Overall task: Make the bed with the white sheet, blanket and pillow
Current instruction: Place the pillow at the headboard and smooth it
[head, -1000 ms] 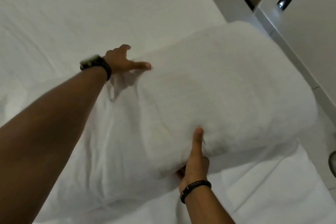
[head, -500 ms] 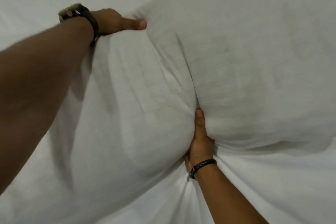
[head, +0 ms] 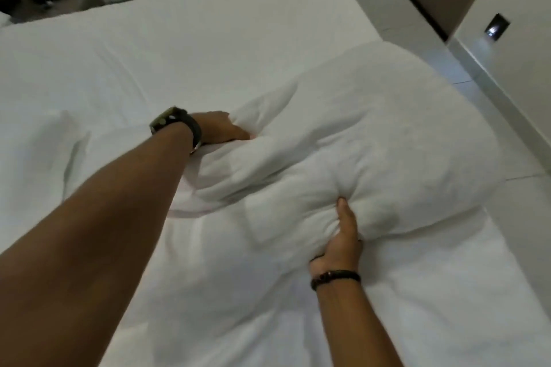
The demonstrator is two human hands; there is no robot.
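Sheet (head: 149, 48) was seen stretched over the bed at the left, with broad open room toward the far edge. Left hand (head: 219, 129) was closed on the pillow (head: 372, 140) at its far left corner, fingers sunk into the fabric. The pillow was laid across the near right part of the bed, its long axis running from that corner out to the right, where its end was bulged past the bed's right edge over the floor (head: 524, 217). Right hand (head: 341, 240) was clenched on the pillow's near edge, thumb up, and was judged the nearer hand. No blanket could be told apart. Room to shift the pillow was judged to lie leftward, onto the sheet.
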